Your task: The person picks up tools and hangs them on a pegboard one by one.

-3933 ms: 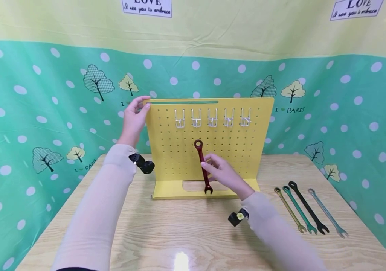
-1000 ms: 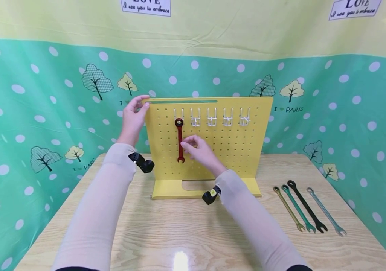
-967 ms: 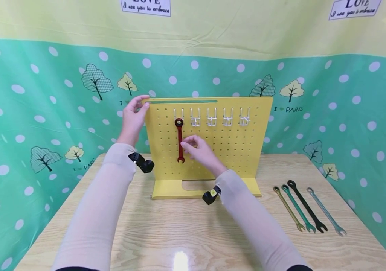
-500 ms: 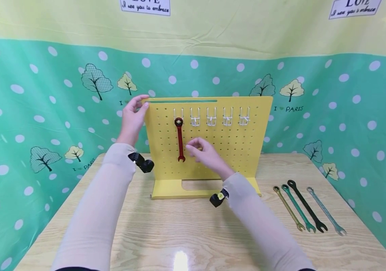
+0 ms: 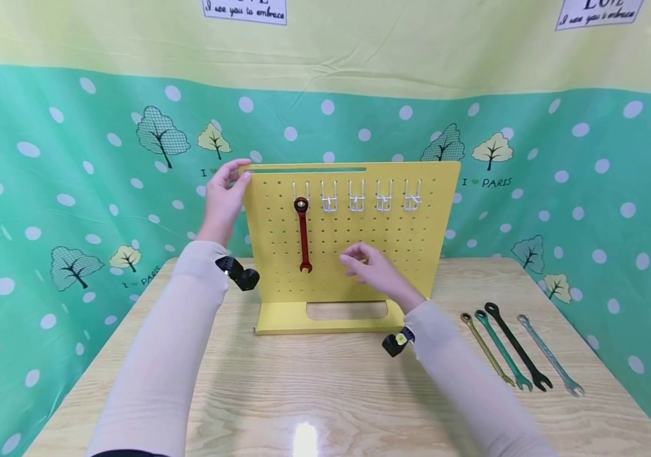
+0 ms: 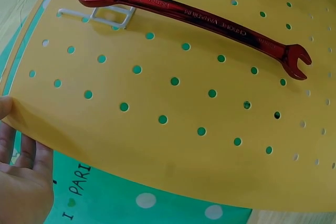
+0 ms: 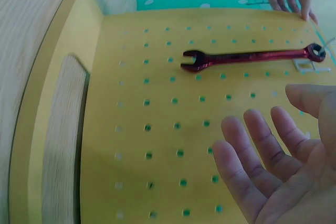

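Observation:
A dark red combination wrench (image 5: 304, 238) hangs by its ring end from the leftmost white hook (image 6: 113, 17) of the yellow pegboard (image 5: 279, 273), open end down. At the board's upper left corner my left hand (image 5: 225, 200) pinches the edge, thumb in front and fingers behind, as the left wrist view shows. My right hand (image 5: 375, 270) is in front of the board, to the right of the wrench and apart from it. In the right wrist view its fingers (image 7: 257, 150) are spread and loosely bent, with nothing held.
Several white hooks (image 5: 356, 197) line the board's upper part, right of the wrench. On the wooden table (image 5: 279, 393), to the right, lie a gold wrench (image 5: 486, 349), a green wrench (image 5: 503, 350), a black wrench (image 5: 517, 346) and a silver-blue wrench (image 5: 550, 355).
My right hand has carried the red wrench up and left to the leftmost hook, let go of it, and drawn back right and down. The left hand has stayed at the corner.

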A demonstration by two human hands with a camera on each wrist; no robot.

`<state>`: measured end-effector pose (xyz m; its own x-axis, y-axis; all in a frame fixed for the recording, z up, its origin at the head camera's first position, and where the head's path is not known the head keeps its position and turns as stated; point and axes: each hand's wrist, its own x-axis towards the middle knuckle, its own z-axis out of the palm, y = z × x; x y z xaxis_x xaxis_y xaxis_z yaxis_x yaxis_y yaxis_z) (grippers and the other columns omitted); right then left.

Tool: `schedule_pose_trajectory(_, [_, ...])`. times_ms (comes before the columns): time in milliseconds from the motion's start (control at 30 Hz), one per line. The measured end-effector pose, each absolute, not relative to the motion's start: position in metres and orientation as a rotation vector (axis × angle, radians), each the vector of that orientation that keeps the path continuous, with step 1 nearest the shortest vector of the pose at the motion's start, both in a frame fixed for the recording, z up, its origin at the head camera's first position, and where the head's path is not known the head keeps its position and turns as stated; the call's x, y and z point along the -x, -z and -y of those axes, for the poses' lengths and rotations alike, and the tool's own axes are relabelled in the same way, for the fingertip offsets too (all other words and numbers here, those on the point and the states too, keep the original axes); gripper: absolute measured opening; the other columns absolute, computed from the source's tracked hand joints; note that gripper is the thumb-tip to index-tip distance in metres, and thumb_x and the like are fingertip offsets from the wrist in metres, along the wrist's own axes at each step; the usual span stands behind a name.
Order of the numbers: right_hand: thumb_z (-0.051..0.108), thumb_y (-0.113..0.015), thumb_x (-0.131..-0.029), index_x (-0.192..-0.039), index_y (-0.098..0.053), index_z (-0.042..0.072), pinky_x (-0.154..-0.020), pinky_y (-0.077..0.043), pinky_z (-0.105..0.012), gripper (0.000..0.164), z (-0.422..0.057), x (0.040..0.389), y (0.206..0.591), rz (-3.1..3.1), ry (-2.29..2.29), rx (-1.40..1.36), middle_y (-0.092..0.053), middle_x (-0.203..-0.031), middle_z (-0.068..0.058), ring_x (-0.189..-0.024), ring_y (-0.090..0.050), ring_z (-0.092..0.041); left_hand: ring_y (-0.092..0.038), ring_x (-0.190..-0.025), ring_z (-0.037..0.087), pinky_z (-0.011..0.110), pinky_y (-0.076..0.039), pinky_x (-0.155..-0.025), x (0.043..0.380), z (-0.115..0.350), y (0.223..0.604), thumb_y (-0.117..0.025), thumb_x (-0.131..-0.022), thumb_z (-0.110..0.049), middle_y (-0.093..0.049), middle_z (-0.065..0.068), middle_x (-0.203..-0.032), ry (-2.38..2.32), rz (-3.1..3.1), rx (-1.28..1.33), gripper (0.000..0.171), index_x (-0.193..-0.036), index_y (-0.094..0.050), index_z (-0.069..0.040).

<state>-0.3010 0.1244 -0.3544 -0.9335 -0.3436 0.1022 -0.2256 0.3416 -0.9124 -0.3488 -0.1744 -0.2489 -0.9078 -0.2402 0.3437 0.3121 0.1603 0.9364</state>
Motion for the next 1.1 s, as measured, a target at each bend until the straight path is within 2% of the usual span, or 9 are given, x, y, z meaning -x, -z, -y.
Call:
schedule_pose_trajectory(367, [0.037, -0.056, -0.104, -0.125, -0.056, 0.004, -0.09, -0.054, -0.049, 0.04, -0.171, 0.293, 0.367, -2.546, 1.566, 0.481, -0.056, -0.119, -0.025, -0.11, -0.059, -0.043, -0.052, -0.107, 0.015, 0.031, -0.046, -0.091, 0.349, 0.173, 0.249, -0.056, -0.104, -0.024, -0.053, 0.0, -0.122, 1.811, 2.024, 0.063, 0.031, -0.134, -0.062, -0.02])
schedule_pose_trajectory(567, [0.039, -0.056, -0.103, -0.124, -0.056, 0.003, -0.083, -0.056, -0.043, 0.041, -0.196, 0.288, 0.377, -2.613, 1.498, 0.449, -0.057, -0.115, -0.022, -0.103, -0.061, -0.038, -0.053, -0.106, 0.015, 0.032, -0.046, -0.092, 0.349, 0.174, 0.248, -0.056, -0.104, -0.023, -0.053, 0.0, -0.121, 1.812, 2.019, 0.06, 0.032, -0.135, -0.062, -0.019])
schedule_pose_trajectory(867, [0.038, -0.057, -0.103, -0.125, -0.054, 0.001, -0.083, -0.054, -0.048, 0.043, -0.236, 0.277, 0.389, -2.638, 1.447, 0.406, -0.057, -0.112, -0.022, -0.101, -0.06, -0.038, -0.053, -0.103, 0.015, 0.031, -0.046, -0.089, 0.35, 0.175, 0.249, -0.056, -0.104, -0.025, -0.053, 0.0, -0.119, 1.796, 2.025, 0.062, 0.032, -0.135, -0.062, -0.02])
schedule_pose_trajectory(1100, [0.038, -0.056, -0.103, -0.124, -0.055, -0.001, -0.079, -0.055, -0.046, 0.044, -0.267, 0.267, 0.4, -2.684, 1.404, 0.303, -0.058, -0.113, -0.023, -0.1, -0.062, -0.038, -0.053, -0.103, 0.015, 0.03, -0.047, -0.09, 0.35, 0.175, 0.25, -0.057, -0.104, -0.026, -0.053, 0.0, -0.119, 1.801, 2.029, 0.054, 0.031, -0.134, -0.063, -0.022])
